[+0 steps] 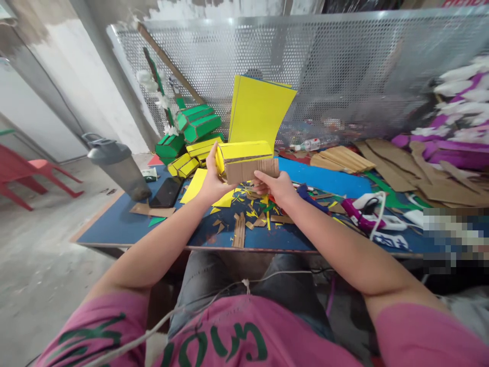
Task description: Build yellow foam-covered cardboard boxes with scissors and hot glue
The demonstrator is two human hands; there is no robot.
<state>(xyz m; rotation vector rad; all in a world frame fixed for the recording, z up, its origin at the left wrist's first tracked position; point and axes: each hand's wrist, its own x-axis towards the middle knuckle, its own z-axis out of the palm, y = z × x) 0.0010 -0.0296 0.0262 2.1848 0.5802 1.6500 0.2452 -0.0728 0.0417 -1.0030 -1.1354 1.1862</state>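
Note:
My left hand (216,178) is closed around the left end of a yellow paper-covered cardboard box (244,150), held up above the table. A bare brown cardboard piece (242,172) lies against the box's near side. My right hand (273,182) pinches that piece at its lower right, thumb in front and fingers mostly hidden behind. Smaller yellow-covered pieces (183,166) rest just behind my left hand. Below both hands, yellow and brown scraps (252,214) are scattered over the table.
A blue table (114,224) carries a grey shaker bottle (120,165), a black phone (167,192), and green cardboard pieces (200,122). Yellow sheets (260,109) lean on a perforated metal panel (328,61). A purple-and-white glue gun (359,211) and cardboard pieces (412,173) lie right.

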